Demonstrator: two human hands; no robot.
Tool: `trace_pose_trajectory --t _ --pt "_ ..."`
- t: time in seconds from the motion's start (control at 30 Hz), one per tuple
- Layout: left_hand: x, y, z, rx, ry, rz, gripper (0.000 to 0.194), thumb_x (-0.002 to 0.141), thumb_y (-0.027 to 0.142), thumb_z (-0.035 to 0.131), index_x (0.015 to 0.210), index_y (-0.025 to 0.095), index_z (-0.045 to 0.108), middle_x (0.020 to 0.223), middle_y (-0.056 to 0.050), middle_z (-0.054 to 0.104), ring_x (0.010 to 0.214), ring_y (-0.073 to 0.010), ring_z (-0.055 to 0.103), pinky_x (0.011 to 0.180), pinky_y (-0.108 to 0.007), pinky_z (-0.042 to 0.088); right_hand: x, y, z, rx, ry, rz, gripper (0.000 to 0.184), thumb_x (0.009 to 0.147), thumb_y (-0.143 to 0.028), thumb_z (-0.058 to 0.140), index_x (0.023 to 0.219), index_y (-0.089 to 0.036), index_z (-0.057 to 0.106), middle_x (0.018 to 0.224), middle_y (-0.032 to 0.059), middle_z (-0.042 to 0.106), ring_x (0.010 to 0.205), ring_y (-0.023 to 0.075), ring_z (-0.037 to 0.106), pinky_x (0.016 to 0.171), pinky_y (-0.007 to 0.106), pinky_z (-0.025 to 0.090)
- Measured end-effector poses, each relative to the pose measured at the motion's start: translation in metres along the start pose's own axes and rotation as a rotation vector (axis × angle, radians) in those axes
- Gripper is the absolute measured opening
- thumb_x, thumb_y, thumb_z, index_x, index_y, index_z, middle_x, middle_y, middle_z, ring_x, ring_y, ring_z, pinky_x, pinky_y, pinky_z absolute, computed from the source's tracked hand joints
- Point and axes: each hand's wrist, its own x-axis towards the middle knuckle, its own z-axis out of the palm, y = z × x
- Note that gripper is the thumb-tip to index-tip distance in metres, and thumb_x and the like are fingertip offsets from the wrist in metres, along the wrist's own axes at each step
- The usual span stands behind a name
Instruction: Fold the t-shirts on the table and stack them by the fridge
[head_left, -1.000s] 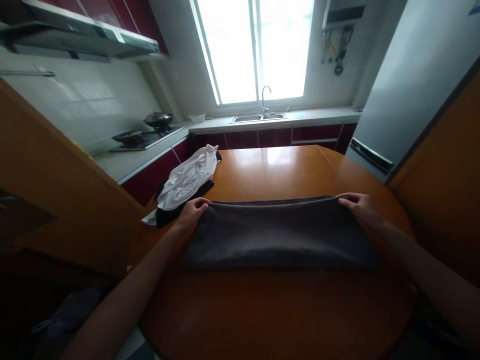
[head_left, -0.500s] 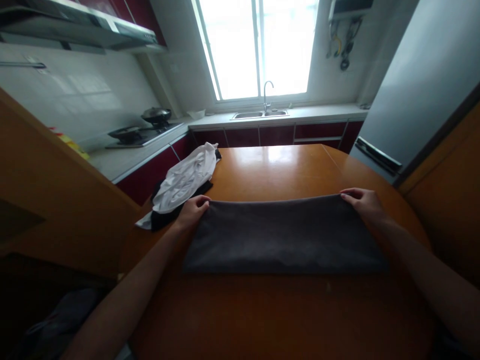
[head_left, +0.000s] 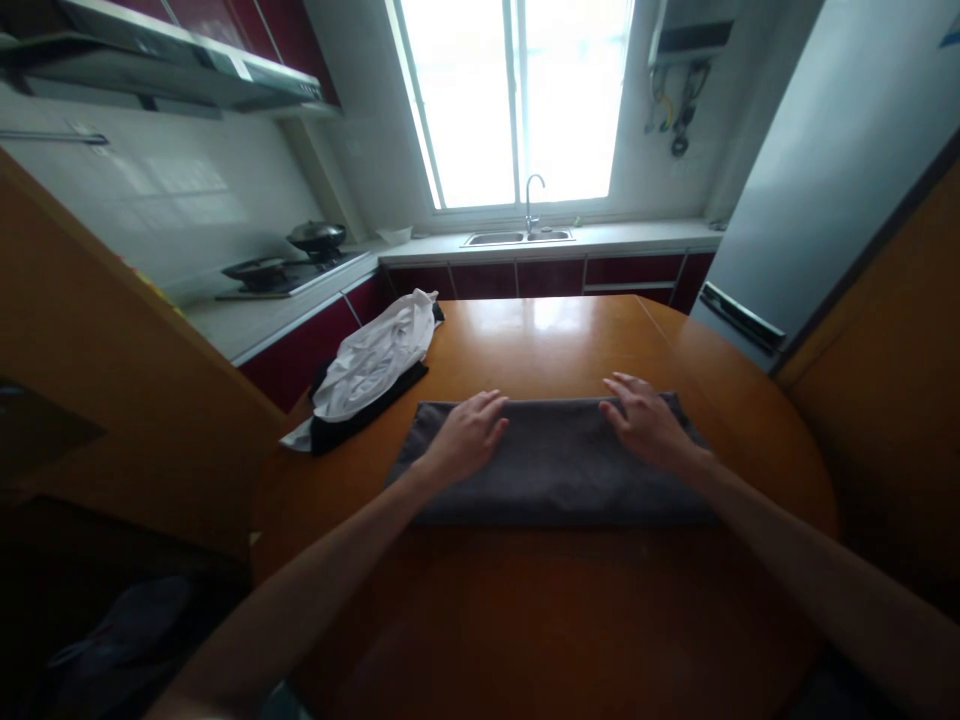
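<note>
A dark grey folded cloth [head_left: 555, 465] lies as a wide flat rectangle on the wooden table [head_left: 540, 600] in front of me. Over its left part is my left hand [head_left: 469, 437], open, palm down, with the fingers stretched toward the far edge. My right hand [head_left: 646, 420] is open too, fingers spread, over the cloth's right part near the same edge. Neither hand grips anything. Whether the palms press on the fabric or hover just above it, I cannot tell.
White clothing [head_left: 379, 355] lies crumpled over black fabric [head_left: 367, 412] at the table's left side. Beyond the table are a counter with a sink [head_left: 517, 238] and a stove with pans [head_left: 316, 237]. A refrigerator [head_left: 832, 170] stands at the right.
Both hands have let go of the cloth's far corners and moved inward over it, with fingers now spread. The cloth's far edge now lies down on the table.
</note>
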Motion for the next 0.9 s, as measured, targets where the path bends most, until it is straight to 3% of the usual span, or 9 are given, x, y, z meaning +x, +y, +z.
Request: trace_pose_trajectory --t 0.1,0.2,0.33,0.53,0.67,0.83,0.9 --pt "0.017 0.053 0.030 0.033 -0.131 0.025 0.049 0.106 0.046 0.035 0.150 0.027 0.047 0.160 -0.007 0.041 0.149 -0.0281 0.035 0.120 -0.052 0.031 -0.003 -0.044 0.026 -0.094 -0.139 -0.020 0.065 0.103 -0.048 0.032 0.157 -0.011 0.036 0.166 0.0159 0.025 0.155 0.0302 0.019 0.123 0.053 0.020" --pt "0.029 0.070 0.058 0.080 -0.216 -0.027 0.055 0.106 0.049 0.032 0.155 0.026 0.041 0.165 -0.007 0.031 0.154 -0.0318 0.024 0.121 -0.061 0.023 -0.002 -0.055 0.053 -0.155 -0.271 0.028 0.067 0.104 -0.045 0.032 0.159 -0.008 0.030 0.168 0.0164 0.017 0.156 0.0303 0.012 0.124 0.057 0.013" --pt "0.030 0.066 0.075 0.105 -0.251 -0.065 0.058 0.105 0.051 0.032 0.158 0.028 0.037 0.167 -0.004 0.025 0.155 -0.0294 0.018 0.123 -0.059 0.018 0.000 -0.047 0.068 -0.149 -0.340 0.043 0.067 0.104 -0.044 0.031 0.160 -0.009 0.029 0.167 0.0165 0.020 0.156 0.0297 0.014 0.124 0.056 0.013" --pt "0.028 0.064 0.074 0.102 -0.270 -0.070 0.059 0.104 0.052 0.031 0.158 0.029 0.035 0.168 -0.002 0.022 0.156 -0.0277 0.015 0.124 -0.058 0.016 -0.001 -0.041 0.067 -0.157 -0.204 0.027 0.061 0.104 -0.036 0.027 0.158 -0.007 0.033 0.166 0.0162 0.024 0.156 0.0280 0.015 0.124 0.055 0.011" --pt "0.031 0.065 0.075 0.095 -0.284 -0.077 0.061 0.104 0.053 0.030 0.159 0.028 0.034 0.168 -0.002 0.021 0.156 -0.0279 0.014 0.124 -0.058 0.016 0.001 -0.037 0.062 -0.128 -0.255 0.023 0.062 0.104 -0.039 0.027 0.157 -0.008 0.035 0.165 0.0156 0.028 0.155 0.0276 0.019 0.124 0.054 0.014" --pt "0.032 0.063 0.076 0.078 -0.285 -0.072 0.060 0.104 0.053 0.030 0.159 0.029 0.034 0.168 -0.003 0.021 0.156 -0.0295 0.014 0.123 -0.059 0.016 0.005 -0.011 0.044 -0.168 -0.055 0.156 0.065 0.105 -0.044 0.021 0.159 -0.007 0.029 0.167 0.0167 0.023 0.156 0.0268 0.012 0.124 0.055 0.007" --pt "0.032 0.062 0.076 0.076 -0.283 -0.067 0.060 0.103 0.053 0.030 0.159 0.030 0.034 0.168 -0.003 0.021 0.156 -0.0297 0.013 0.123 -0.059 0.015 0.005 0.004 0.041 -0.185 -0.091 0.247 0.067 0.105 -0.046 0.022 0.159 -0.006 0.027 0.167 0.0184 0.021 0.156 0.0274 0.011 0.123 0.056 0.006"
